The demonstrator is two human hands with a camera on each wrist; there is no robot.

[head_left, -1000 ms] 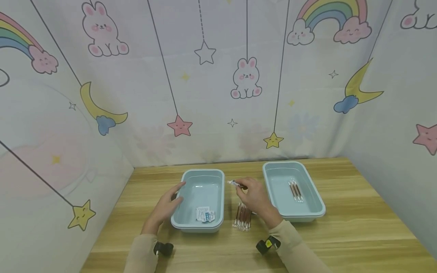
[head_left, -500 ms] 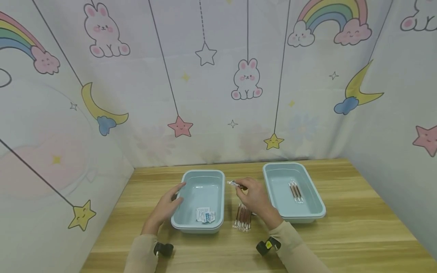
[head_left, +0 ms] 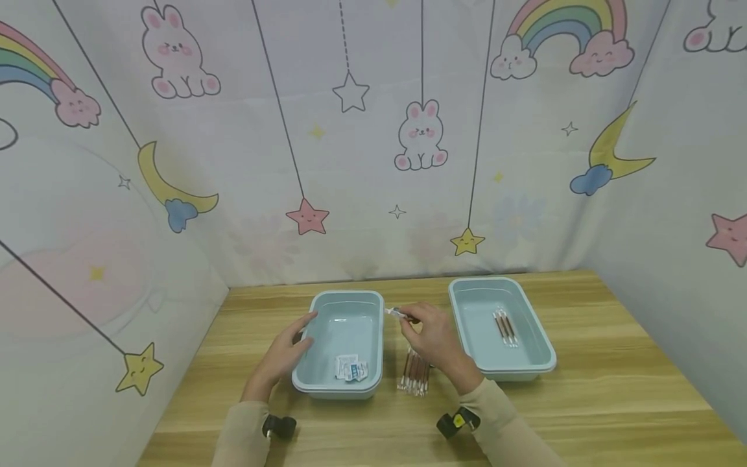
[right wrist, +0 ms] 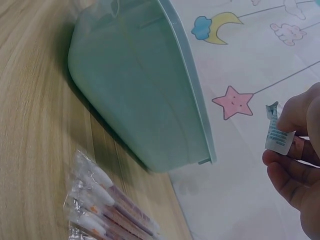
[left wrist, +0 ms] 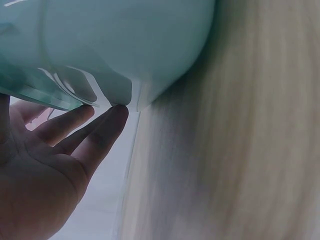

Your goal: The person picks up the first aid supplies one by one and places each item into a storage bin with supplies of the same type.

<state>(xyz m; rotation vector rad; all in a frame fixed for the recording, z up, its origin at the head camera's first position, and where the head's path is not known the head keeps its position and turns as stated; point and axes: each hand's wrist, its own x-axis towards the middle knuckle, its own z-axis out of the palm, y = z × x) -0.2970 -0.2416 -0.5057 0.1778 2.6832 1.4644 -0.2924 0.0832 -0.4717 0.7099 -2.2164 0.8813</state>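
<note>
My right hand [head_left: 433, 334] pinches a small white sachet with blue print [right wrist: 279, 135] between thumb and fingers, just right of the left blue basin's rim [head_left: 382, 344]. In the right wrist view the sachet looks bent at one end. Two similar sachets [head_left: 352, 368] lie at the near end inside that basin. My left hand [head_left: 284, 355] rests against the basin's left side; in the left wrist view its fairly straight fingertips [left wrist: 117, 116] touch the outer wall. Below my right hand lies a bundle of wrapped cotton swabs with brown shafts [head_left: 415, 373], its far end partly covered by the hand.
A second blue basin [head_left: 545, 353] stands to the right, with several wrapped swabs [head_left: 505, 327] inside. Both basins stand on a wooden table [head_left: 613, 402]. A printed white curtain [head_left: 373, 246] closes off the back and sides.
My right hand has shifted very slightly left with the sachet, bringing it nearer the left basin's rim. The left hand, basins and swabs have stayed put.
</note>
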